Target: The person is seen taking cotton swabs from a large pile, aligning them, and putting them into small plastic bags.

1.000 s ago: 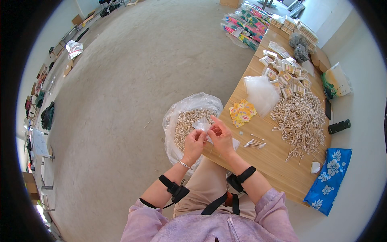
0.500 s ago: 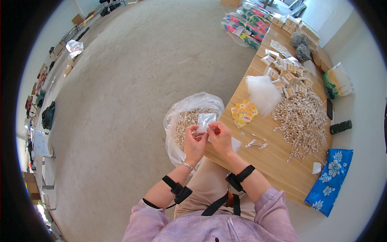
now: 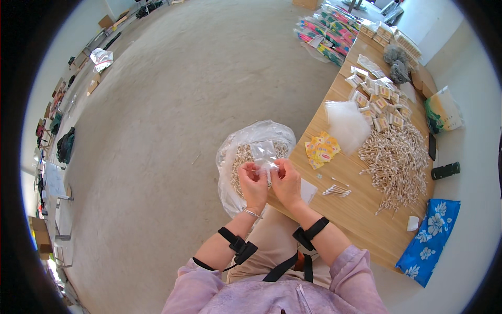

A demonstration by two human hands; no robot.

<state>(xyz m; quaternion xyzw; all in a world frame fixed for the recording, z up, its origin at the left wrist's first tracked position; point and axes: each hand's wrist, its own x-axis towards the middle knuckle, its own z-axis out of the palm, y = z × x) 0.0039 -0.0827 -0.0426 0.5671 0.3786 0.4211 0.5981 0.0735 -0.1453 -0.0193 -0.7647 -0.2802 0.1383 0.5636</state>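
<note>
A small clear plastic bag (image 3: 264, 152) is stretched between my two hands, its near edge pinched on both sides. My left hand (image 3: 253, 184) closes on the left side of that edge, and my right hand (image 3: 285, 181) grips the right side. Behind the bag and below it, a large clear plastic sack (image 3: 226, 162) on my left of the table holds a mass of cotton swabs (image 3: 241, 162). On the table to the right lies a short row of cotton swabs (image 3: 337, 191). Yellow printed cards (image 3: 322, 149) are heaped beyond that row.
Loose swabs form a big pile (image 3: 400, 162) on the wooden table (image 3: 361, 230). Flat clear bags (image 3: 348, 125) and filled packets (image 3: 381, 104) lie farther back. A blue flowered pouch (image 3: 431, 235) and a dark cylinder (image 3: 445, 170) sit by the wall. Colourful bundles (image 3: 329, 31) rest beyond the table.
My hands have moved slightly apart, and the bag's near edge is now pulled wider between them. The whole view has shifted a little.
</note>
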